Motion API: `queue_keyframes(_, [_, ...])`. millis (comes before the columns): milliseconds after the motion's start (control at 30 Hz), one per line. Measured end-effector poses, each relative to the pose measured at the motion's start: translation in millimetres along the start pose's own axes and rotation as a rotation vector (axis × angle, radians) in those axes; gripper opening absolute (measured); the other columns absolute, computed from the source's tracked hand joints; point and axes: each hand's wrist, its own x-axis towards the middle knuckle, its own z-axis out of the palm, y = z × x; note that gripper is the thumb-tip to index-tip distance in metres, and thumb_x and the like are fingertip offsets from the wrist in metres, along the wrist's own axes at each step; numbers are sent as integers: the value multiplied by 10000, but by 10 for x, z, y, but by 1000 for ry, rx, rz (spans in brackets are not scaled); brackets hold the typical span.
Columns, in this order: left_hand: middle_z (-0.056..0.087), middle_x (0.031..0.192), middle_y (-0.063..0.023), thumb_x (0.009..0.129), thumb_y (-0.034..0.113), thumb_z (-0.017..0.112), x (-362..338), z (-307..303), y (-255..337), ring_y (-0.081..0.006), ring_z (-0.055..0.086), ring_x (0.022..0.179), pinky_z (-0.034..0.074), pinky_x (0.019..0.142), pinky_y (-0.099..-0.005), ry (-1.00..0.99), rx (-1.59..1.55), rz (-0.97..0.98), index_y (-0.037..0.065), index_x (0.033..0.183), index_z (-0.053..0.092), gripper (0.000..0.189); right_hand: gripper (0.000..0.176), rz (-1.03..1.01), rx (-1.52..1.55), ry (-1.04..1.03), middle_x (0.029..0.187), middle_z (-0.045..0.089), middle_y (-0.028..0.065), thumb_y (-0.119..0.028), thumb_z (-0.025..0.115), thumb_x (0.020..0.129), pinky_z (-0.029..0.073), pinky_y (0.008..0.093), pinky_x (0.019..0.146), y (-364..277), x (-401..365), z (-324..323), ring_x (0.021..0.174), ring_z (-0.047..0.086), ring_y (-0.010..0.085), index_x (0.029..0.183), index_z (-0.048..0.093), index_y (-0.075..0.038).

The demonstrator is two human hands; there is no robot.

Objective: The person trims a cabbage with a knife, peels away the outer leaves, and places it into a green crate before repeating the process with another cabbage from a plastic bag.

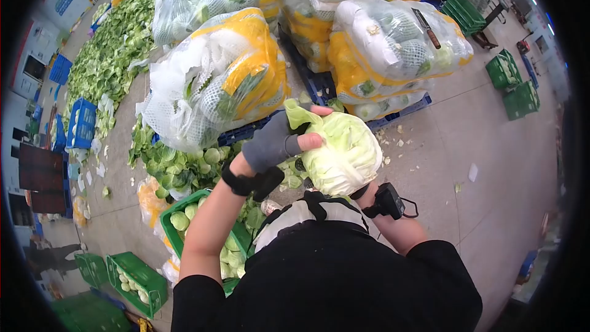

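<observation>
Black-sleeved arms (209, 227) hold a cabbage (344, 154), gloved left hand (276, 143) gripping its leaf.

A cabbage (341, 154) is held before the person, with the left hand (276, 142) laid on its left side. Behind it, sacks (215, 80) are stacked on a pallet (319, 89), and a knife (427, 27) is laid on the right-hand sack. A crate (184, 233) is set on the floor (491, 166) at lower left, with leaves (117, 43) heaped beyond.

One cabbage (344, 150), one knife (427, 28), two wrist-worn devices (387, 200)
</observation>
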Motion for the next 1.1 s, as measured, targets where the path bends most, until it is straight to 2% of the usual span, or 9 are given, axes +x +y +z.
queue_keyframes(133, [546,950,-2,777,162,633,-70,93,-24,-97,486,896,392,801,-240,232,215,-7,64,949,535,221,395,-26,-39,15,1215,472,136,-267,433,903,435,378,896,34,-49,-102,1089,484,226,1238,384,-63])
queue_keyframes(267, [535,886,1,775,175,637,-37,62,-106,-98,480,860,390,774,-238,247,384,114,64,913,532,205,418,-7,120,-23,1212,471,136,-235,482,880,437,367,892,103,-80,-131,1088,483,221,1245,371,-64])
queue_keyframes(567, [532,843,-36,772,194,663,-215,-19,27,-135,481,840,385,803,-271,9,575,-82,49,909,519,246,470,70,560,-12,1224,463,135,-237,501,869,434,360,896,271,-101,-516,1105,473,228,1278,345,-68])
queue_keyframes(633, [541,891,-52,726,193,715,-266,-50,66,-171,489,869,387,815,-293,-217,466,-107,47,969,521,343,480,56,407,31,1235,458,134,-248,497,867,422,354,915,189,-48,-605,1110,473,226,1282,342,-64])
queue_keyframes(667, [518,1060,-102,656,243,769,-250,-83,-60,-226,489,979,379,876,-322,-95,641,176,37,1113,475,582,485,55,332,55,1240,456,133,-253,495,865,416,351,925,155,-29,-644,1112,473,225,1284,341,-63])
queue_keyframes(767, [424,1216,-169,594,283,803,-24,26,-144,-265,441,1105,352,942,-347,169,725,301,12,1237,375,819,501,77,107,112,1256,448,130,-269,489,861,398,342,954,137,14,-734,1119,473,222,1289,337,-58])
queue_keyframes(800, [348,1284,-212,549,318,819,24,54,-198,-288,398,1164,327,979,-352,84,724,306,-23,1261,330,929,468,-162,-582,-5,1259,448,136,-326,379,907,403,354,949,173,32,-719,1117,478,239,1276,356,-39])
queue_keyframes(933, [414,1174,-189,517,373,818,38,179,-281,-315,429,1091,348,950,-350,184,780,427,-29,1235,354,945,411,-92,-113,159,1205,492,138,-264,370,909,419,367,933,174,137,-614,1102,489,228,1228,406,-8])
queue_keyframes(1100, [448,1067,-150,517,401,818,0,215,-237,-277,475,997,390,867,-353,292,869,308,-10,1155,406,863,376,-67,6,143,1158,527,132,-208,374,903,450,362,898,165,220,-602,1045,532,221,1212,419,1])
